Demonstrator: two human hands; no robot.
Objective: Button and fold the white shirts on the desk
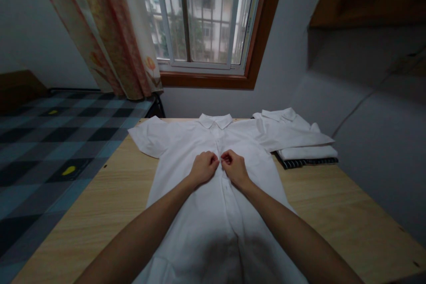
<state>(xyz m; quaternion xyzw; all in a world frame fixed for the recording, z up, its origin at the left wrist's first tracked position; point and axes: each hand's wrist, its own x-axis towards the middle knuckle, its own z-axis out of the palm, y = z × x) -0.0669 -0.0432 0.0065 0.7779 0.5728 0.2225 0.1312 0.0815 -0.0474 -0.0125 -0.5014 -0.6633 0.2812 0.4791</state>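
A white short-sleeved shirt (189,213) lies spread front side up, its collar (215,120) toward the window. Both hands meet at its front placket, a little below the collar. My left hand (204,167) pinches the cloth at the left of the opening. Just across from it, my right hand (234,166) pinches the other edge, with the fingertips of the two hands almost touching. Whether a button sits between the fingers is hidden. Above the hands the placket looks closed; lower down its edges lie loosely over each other.
A stack of folded clothes (308,153), white with a dark striped piece beneath, sits at the back right, under the shirt's sleeve. The wooden table (336,213) borders a bed with checked bedding (40,151). Behind are a curtain (116,40) and a barred window (203,17).
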